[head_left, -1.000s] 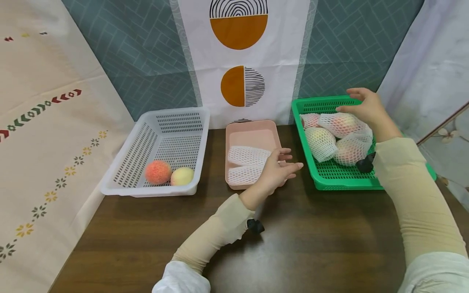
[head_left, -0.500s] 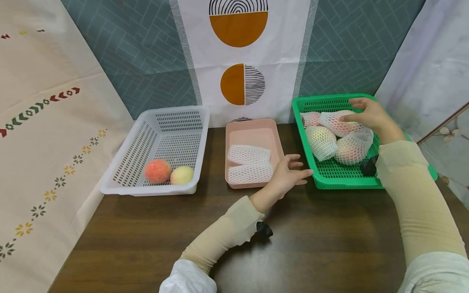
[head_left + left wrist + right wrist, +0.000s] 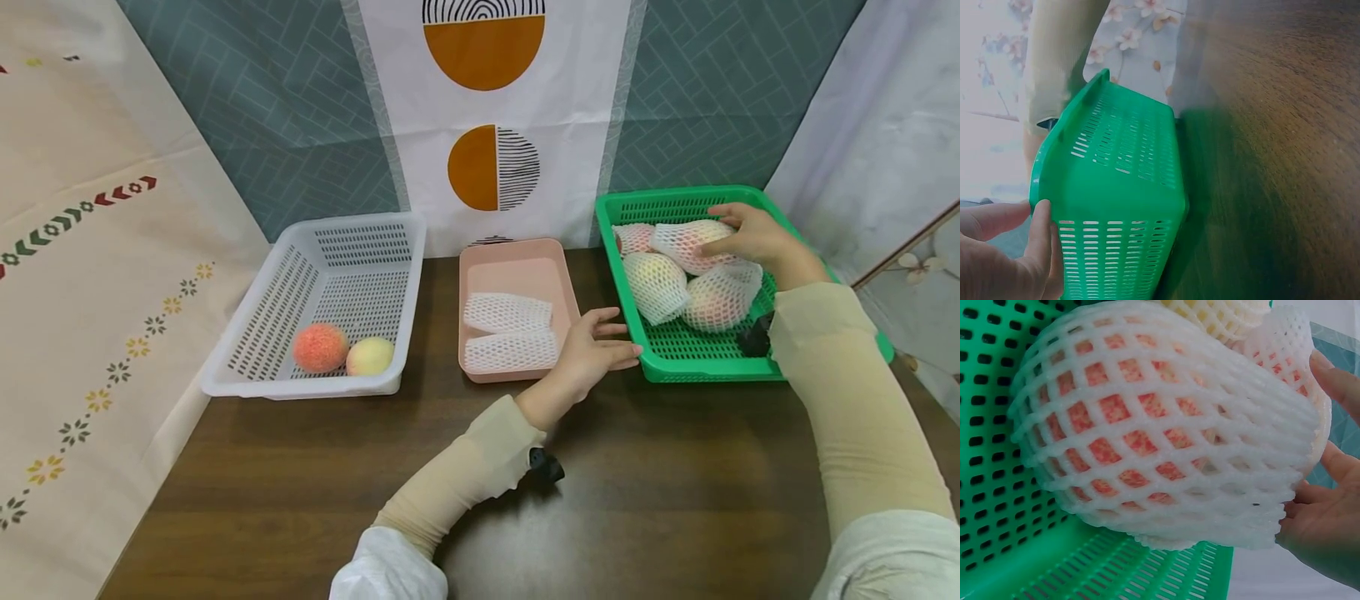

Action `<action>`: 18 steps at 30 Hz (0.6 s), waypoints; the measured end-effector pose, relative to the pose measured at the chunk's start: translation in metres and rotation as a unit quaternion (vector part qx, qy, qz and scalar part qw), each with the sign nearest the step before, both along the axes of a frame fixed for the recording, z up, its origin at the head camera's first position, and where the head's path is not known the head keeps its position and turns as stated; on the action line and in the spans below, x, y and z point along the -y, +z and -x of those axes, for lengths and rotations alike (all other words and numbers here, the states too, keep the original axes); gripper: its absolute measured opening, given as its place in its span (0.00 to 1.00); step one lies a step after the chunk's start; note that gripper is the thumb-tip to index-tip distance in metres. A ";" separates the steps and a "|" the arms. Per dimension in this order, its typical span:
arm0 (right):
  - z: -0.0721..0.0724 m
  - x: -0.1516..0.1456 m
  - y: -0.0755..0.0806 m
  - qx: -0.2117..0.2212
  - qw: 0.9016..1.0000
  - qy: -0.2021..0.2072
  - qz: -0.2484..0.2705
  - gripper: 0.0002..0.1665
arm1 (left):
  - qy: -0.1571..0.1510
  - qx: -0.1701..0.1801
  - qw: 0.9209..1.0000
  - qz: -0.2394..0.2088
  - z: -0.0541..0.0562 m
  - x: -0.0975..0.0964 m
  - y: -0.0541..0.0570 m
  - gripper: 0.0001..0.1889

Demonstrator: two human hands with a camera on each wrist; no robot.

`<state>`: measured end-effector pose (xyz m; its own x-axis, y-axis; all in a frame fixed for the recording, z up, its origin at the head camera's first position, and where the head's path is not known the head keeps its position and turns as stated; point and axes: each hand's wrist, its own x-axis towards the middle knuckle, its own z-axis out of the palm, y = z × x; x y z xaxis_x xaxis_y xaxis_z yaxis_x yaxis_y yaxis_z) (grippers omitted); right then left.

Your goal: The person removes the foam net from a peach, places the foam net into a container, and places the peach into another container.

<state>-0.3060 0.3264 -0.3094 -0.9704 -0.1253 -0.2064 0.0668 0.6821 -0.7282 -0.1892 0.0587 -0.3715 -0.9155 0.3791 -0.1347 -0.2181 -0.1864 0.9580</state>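
In the head view, my right hand [image 3: 761, 237] reaches into the green basket [image 3: 705, 372], its thumb and fingers around a peach in a white foam net [image 3: 686, 242]. The right wrist view shows thumb and fingertips against that peach, behind a nearer netted peach [image 3: 1129, 431]. Two more netted fruits, one yellowish [image 3: 655, 287] and one reddish [image 3: 634, 237], lie beside them. My left hand [image 3: 588, 354] is at the basket's front left corner. In the left wrist view its thumb and forefinger [image 3: 1040, 234] pinch the green rim from either side.
A pink tray [image 3: 517, 258] holding two flat foam nets [image 3: 510, 350] stands mid-table. Left of it, a white basket [image 3: 300, 389] contains a red peach [image 3: 320, 347] and a pale yellow peach [image 3: 370, 357]. Curtains hang behind and at both sides of the wooden table [image 3: 300, 483].
My right hand has come down onto the netted peach at the back. My left hand has moved right from over the pink tray to the green basket's rim.
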 end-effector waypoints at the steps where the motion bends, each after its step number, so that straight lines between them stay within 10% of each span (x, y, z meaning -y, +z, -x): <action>1: 0.000 0.000 0.000 0.002 1.000 0.000 0.001 0.50 | 0.000 0.002 1.000 -0.001 0.000 0.000 0.001 0.34; 18: 0.000 -0.002 -0.002 0.022 0.995 0.046 -0.082 0.56 | -0.009 0.026 1.000 -0.005 0.003 -0.004 0.004 0.35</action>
<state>-0.3060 0.3283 -0.3109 -0.9463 -0.1737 -0.2725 0.0279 0.7961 -0.6045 -0.1925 0.0628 -0.3678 -0.9006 0.3969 -0.1772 -0.2703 -0.1919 0.9435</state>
